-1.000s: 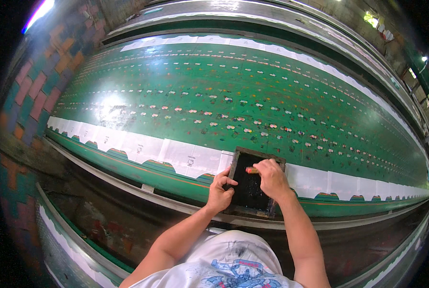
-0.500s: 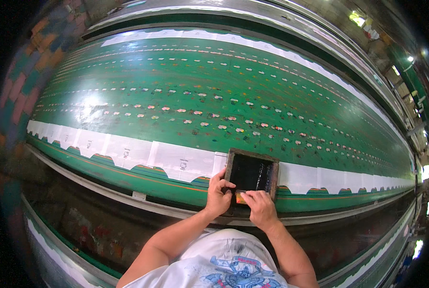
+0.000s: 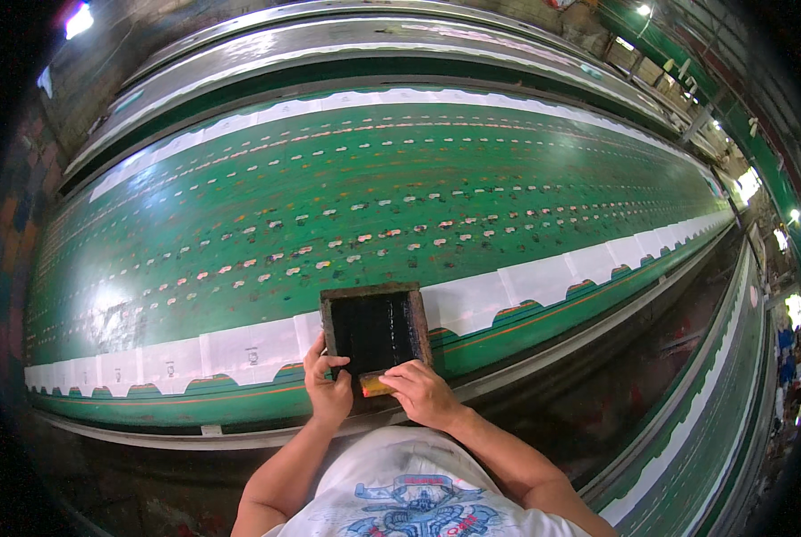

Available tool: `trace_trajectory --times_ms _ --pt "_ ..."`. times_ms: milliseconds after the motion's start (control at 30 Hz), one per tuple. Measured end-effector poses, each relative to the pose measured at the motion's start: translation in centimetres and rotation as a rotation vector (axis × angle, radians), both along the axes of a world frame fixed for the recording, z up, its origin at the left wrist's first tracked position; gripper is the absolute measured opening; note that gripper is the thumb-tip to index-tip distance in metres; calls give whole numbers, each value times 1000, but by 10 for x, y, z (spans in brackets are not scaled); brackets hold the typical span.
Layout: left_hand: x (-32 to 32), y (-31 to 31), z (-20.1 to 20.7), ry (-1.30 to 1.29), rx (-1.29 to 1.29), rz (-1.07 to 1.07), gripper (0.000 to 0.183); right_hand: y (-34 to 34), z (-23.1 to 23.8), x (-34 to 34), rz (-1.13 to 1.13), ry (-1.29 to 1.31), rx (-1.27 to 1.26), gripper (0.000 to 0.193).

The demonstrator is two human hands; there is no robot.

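Head view: two hands, one frame and one small block made up the work at the near edge of a long green counter [image 3: 418, 259]. Two rows of white panels [image 3: 543, 285] ran along its long edges, one near and one far; four on the near row's left part bore a readable dark figure [image 3: 253, 356]. The pale patches [image 3: 275, 224] across the green were too many to count.

The frame [image 3: 373, 290] was a box with a worn brown rim and a black interior, a speckled, wet-looking streak running down its right half. It lay across the near row, with panels on both sides of it. The block [image 3: 376, 385], yellow with a red end, sat inside the frame's near end, tilted slightly.

The left hand [image 3: 329, 388] was closed on the frame's left rim near the lower corner, thumb and forefinger bent inward. The right hand [image 3: 425, 396] pinched the block between thumb and fingers, just beside the left thumb.

Ahead of the block, the black interior stretched to the far rim; the right rim stood near the right hand. Below the frame, the counter's edge and a grey rail [image 3: 275, 441] passed close to the person's white shirt [image 3: 364, 465].
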State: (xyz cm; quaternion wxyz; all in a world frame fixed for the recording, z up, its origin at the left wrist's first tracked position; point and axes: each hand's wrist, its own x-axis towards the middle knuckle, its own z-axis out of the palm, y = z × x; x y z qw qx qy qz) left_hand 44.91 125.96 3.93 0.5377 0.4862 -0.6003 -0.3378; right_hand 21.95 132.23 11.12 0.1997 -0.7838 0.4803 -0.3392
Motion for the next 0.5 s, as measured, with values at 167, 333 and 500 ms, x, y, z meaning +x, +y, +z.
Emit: trace_trajectory --times_ms 167,333,500 --pt "-68 6 13 -44 -74 -19 43 11 -9 -62 -62 -20 -54 40" --pt "-149 4 -7 1 -36 9 43 18 -16 -139 -98 -14 -64 40" --pt "-201 5 -21 13 63 32 39 16 -16 -199 -73 -28 -49 39"
